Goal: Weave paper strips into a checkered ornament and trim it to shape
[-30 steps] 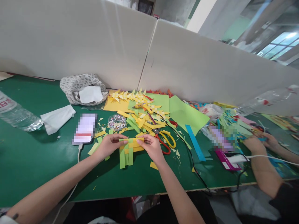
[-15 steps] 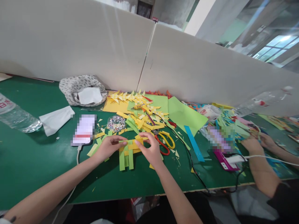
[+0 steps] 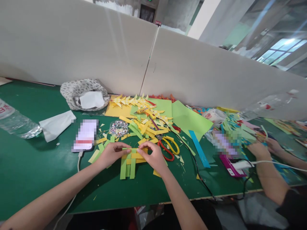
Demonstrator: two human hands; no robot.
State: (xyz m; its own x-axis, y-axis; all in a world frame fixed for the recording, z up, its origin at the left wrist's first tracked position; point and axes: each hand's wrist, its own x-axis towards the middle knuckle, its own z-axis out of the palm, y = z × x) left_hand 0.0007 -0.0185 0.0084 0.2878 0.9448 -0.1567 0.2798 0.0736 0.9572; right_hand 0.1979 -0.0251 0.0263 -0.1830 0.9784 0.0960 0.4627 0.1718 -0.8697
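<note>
Between my two hands is a small weave of green and yellow paper strips, its green ends hanging down toward me and yellow ones pointing right. My left hand pinches its upper left edge between thumb and fingers. The upper right edge is pinched by my right hand, thumb in front. Just beyond lie scissors with red and yellow handles, loose yellow strips, green strips and a clear round container of small beads or googly eyes.
Left are a phone on a white cable, a folded white paper, a water bottle and a patterned cloth bag. A yellow glue gun, green sheets and a blue strip lie behind and right. A co-worker's hands work beside a magenta power strip.
My right hand has shifted slightly, its fingertips now on the weave's top edge. The woven strips sit a little lower and flatter. The view has tilted up slightly.
</note>
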